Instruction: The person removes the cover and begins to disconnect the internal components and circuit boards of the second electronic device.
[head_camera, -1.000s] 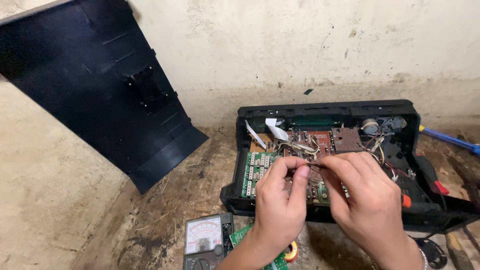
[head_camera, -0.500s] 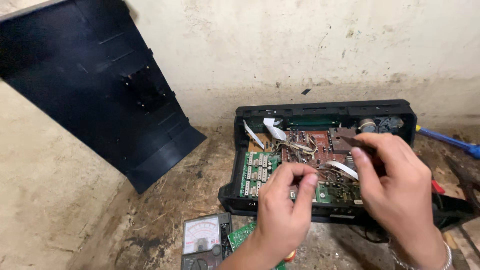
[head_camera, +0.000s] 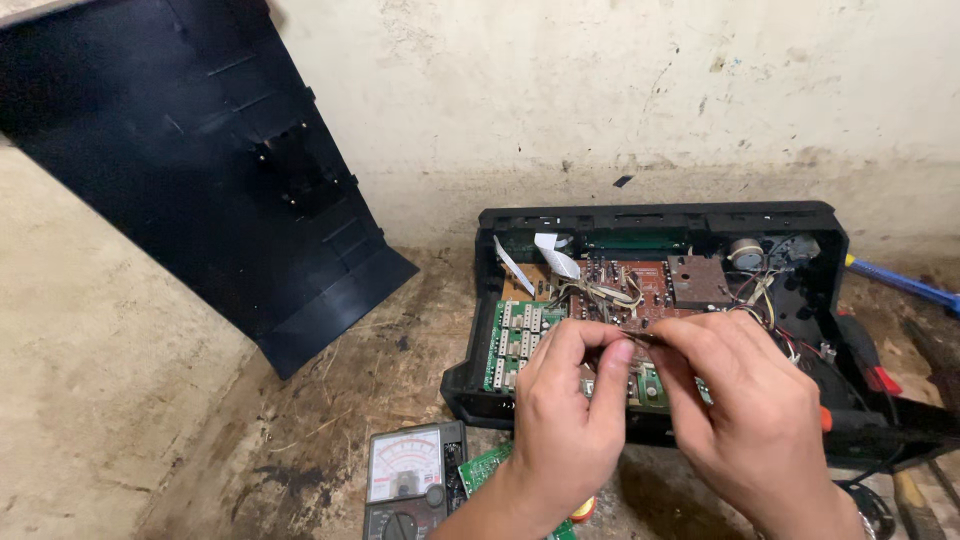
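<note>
An opened black electronic device (head_camera: 820, 225) lies on the wooden bench, with a brown circuit board (head_camera: 640, 280), a green circuit board (head_camera: 515, 335) and loose wires inside. Both hands hover over its front half. My left hand (head_camera: 565, 415) pinches one end of a thin dark strip (head_camera: 640, 338) between thumb and fingers. My right hand (head_camera: 755, 420) pinches the other end, fingertips nearly touching the left ones. What the strip connects to is hidden under the fingers.
A black plastic cover (head_camera: 200, 170) leans against the wall at left. An analog multimeter (head_camera: 410, 485) and a small green board (head_camera: 490, 465) lie at the bench front. A blue-handled tool (head_camera: 900, 283) sits at right, with a red-and-black tool (head_camera: 870, 375) beside the device.
My right hand has come back in from the right to meet the left; the two hands, apart half a second ago, now pinch together over the boards.
</note>
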